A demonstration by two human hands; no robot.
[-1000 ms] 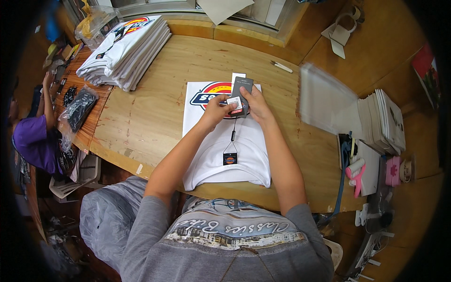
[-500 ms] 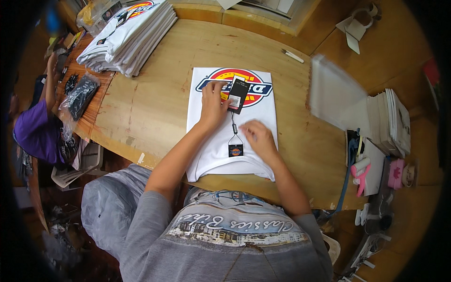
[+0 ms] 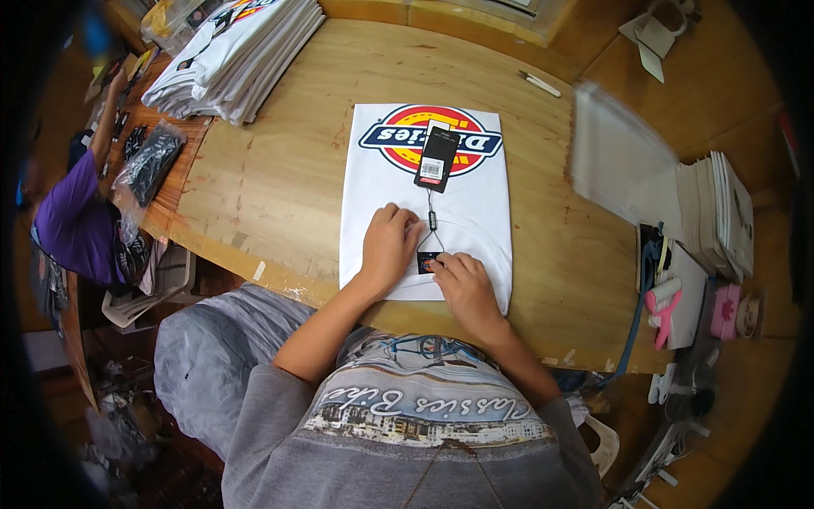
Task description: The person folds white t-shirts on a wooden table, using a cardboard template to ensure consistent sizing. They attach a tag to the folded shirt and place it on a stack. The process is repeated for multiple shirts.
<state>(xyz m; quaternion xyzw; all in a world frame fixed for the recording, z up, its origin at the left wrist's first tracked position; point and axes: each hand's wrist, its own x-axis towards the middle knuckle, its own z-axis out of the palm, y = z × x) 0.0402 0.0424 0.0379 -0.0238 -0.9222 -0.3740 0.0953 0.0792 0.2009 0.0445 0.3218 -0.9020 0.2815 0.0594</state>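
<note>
A folded white T-shirt [image 3: 366, 178] with a red, yellow and dark blue print lies flat on the table in front of me. Across the print rests a black hang tag [image 3: 434, 158], its cord running down to a small black neck label [image 3: 424, 265]. My left hand [image 3: 392, 248] bends its fingers over the shirt's neck area, left of the cord, and appears to pinch the cloth; its fingertips are partly hidden. With fingers closed at the label's right edge, my right hand [image 3: 466, 293] seems to grip the shirt there. Neither hand touches the hang tag.
A tall stack of folded white shirts [image 3: 246, 76] stands at the far left. Clear plastic sheets [image 3: 623, 157] lie at the right beside piled packets [image 3: 712, 212]. A white pen [image 3: 541, 83] is at the back. Someone in a purple top [image 3: 76, 216] works at the left.
My left hand has come down from the hang tag to the neck area. My right hand has moved nearer, onto the neck label's edge. The shirt's neckline now lies differently.
</note>
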